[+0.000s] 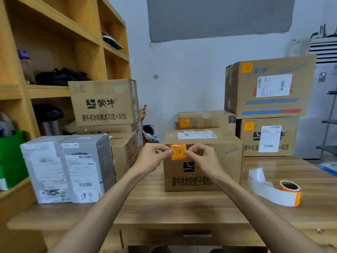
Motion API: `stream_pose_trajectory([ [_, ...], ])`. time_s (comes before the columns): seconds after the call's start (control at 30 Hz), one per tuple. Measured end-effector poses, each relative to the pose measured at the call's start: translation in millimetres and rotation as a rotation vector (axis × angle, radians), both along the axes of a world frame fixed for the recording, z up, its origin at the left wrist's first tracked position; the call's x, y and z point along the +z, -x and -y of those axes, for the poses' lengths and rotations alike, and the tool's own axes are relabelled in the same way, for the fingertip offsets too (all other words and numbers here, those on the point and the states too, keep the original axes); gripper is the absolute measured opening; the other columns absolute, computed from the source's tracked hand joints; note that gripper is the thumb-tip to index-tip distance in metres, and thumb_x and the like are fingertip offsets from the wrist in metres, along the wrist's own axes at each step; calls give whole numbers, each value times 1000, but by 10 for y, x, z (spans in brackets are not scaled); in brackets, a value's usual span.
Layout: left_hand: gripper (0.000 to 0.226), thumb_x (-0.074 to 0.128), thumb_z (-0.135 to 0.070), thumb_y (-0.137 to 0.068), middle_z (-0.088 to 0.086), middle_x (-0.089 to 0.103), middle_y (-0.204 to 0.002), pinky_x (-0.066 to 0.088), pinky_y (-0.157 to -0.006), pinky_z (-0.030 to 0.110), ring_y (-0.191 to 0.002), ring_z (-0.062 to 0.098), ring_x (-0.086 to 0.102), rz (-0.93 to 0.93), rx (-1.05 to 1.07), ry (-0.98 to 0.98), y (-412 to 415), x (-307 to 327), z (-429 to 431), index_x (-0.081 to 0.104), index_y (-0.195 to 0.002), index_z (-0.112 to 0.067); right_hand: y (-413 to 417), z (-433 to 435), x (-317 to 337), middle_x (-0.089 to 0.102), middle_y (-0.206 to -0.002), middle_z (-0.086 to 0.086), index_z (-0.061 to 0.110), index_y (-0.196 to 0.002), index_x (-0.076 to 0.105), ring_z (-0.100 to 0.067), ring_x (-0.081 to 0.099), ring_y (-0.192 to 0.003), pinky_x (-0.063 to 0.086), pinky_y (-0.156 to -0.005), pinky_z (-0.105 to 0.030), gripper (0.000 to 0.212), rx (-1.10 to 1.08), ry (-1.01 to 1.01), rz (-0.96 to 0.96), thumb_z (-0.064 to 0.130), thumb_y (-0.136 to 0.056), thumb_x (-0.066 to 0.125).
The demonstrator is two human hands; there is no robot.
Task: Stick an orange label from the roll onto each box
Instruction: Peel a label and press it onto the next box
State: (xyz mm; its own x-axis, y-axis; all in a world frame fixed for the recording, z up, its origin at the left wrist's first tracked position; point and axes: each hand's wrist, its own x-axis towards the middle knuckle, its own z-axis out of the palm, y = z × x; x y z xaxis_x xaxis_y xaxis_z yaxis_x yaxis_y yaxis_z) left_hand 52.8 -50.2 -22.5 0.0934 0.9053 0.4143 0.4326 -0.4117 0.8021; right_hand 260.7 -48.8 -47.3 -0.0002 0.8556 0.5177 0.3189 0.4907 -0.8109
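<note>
An orange label (178, 151) is held flat against the upper front of a brown cardboard box (226, 161) in the middle of the wooden table (164, 207). My left hand (153, 157) pinches the label's left edge and my right hand (202, 157) pinches its right edge. The label roll (290, 191) lies on the table to the right, with a long strip of white backing paper (259, 181) curling off it. Three boxes behind and to the right carry orange labels: a small one (206, 119), a lower one (268, 136) and a large top one (269, 86).
A grey and white printed box (67, 168) stands at the left of the table. Behind it brown boxes (104, 103) are stacked without visible orange labels. Wooden shelves (54, 52) rise on the left. A drawer handle (197, 235) shows under the table's front edge.
</note>
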Motion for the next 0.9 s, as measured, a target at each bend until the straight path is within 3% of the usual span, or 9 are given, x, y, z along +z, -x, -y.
stream_pose_trajectory([
  [0.13,14,75,-31,-91,-18,56,-46,34,-47,11,-42,-2,46,-24,56,-23,35,-98,-17,79,-88,-18,109,-36,-41,71,-80,7,22,-80,70,-5,65,-76,53,-68,-27,12,-22,7,69,30,-89,73],
  [0.23,11,78,-30,-88,-21,70,-75,40,-64,12,-71,-9,60,-29,131,-53,26,-168,-79,80,-80,-23,174,-107,-94,70,-82,10,25,-79,69,-7,65,-82,57,-76,-39,13,-99,5,159,34,-89,71],
  [0.33,10,79,-30,-87,-22,68,-78,41,-67,11,-77,-12,60,-30,208,-74,0,-230,-139,79,-77,-26,259,-166,-126,67,-82,14,29,-80,67,-8,64,-81,59,-72,-44,14,-175,-16,233,39,-89,69],
  [0.5,12,76,-34,-89,-24,66,-73,35,-60,5,-71,-19,55,-27,304,-68,-36,-298,-232,82,-83,-25,377,-189,-139,67,-86,13,26,-84,66,-7,62,-80,53,-73,-36,15,-301,-72,347,37,-93,65],
  [0.7,20,73,-45,-89,-15,74,-88,39,-61,16,-80,-3,58,-75,420,-68,-63,-365,-312,82,-91,-28,453,-199,-150,69,-94,9,22,-89,68,-7,57,-79,41,-67,-28,16,-377,-105,384,35,-95,63],
  [0.9,19,73,-44,-90,-12,77,-91,44,-66,24,-84,2,60,-85,444,-89,-90,-358,-332,83,-90,-27,477,-232,-164,70,-98,7,21,-90,70,-11,61,-83,44,-69,-30,17,-412,-102,384,35,-95,62],
])
